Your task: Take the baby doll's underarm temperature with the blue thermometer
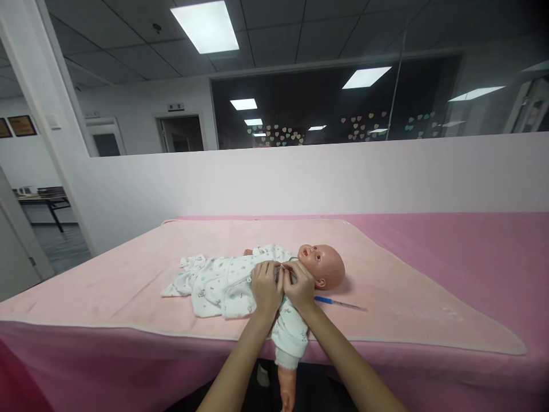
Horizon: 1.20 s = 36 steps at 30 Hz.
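Note:
A baby doll [330, 266] lies on its back with its head to the right, dressed in a white printed baby garment [231, 280]. Over the doll's upper chest, just below the chin, my left hand [266, 283] and my right hand [300, 283] meet. Fingers of both are closed in a pinch on the garment's front edge near the collar; the exact spot between the fingertips is too small to make out. One sleeved doll arm [290, 337] points toward me between my forearms, past the table edge. Lower on the garment, its front overlaps.
A thin stick with a blue end [323, 300], resembling a thermometer, lies beside the doll's head. Beneath everything is a peach mat [128, 280] over a pink table cover [472, 257]. A white half wall [300, 180] with glass above stands behind.

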### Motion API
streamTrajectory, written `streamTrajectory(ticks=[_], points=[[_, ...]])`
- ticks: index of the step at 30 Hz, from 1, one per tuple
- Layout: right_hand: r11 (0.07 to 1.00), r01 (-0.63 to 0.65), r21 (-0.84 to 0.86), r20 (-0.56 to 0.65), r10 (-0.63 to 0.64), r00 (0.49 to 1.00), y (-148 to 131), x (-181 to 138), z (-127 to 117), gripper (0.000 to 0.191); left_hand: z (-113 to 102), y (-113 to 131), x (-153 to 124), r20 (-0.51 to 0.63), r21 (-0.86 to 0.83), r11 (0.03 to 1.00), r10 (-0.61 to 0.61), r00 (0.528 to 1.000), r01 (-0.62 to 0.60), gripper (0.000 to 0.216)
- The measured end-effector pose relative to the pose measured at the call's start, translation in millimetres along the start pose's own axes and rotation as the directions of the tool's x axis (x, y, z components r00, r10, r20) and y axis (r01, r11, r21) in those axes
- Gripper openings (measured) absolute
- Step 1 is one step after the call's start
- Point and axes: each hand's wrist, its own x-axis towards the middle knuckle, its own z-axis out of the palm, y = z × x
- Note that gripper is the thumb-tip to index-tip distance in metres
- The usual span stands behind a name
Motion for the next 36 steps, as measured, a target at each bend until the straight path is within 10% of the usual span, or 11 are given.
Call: streamTrajectory(ticks=[22, 28, 36], points=[[0.995, 0.066, 0.074, 0.049, -0.070, 0.996, 2.2, 0.7, -1.4, 0.025, 0.3, -5.7, -1.3, -0.143, -0.131, 0.987, 0.078, 0.987, -0.097, 0.010], [0.999, 0.025, 0.035, 0.020, -0.026, 0.999, 6.0, 0.3, 2.1, 0.025, -22.6, -23.6, 3.0, 0.015, 0.000, 0.955, 0.298, 0.954, -0.298, 0.017], [0.998, 0.052, -0.043, 0.005, -0.052, 0.999, 7.6, -0.8, 0.2, 0.030, -36.3, -36.6, 1.3, 0.105, 0.050, 0.989, 0.136, 0.985, -0.141, 0.018]])
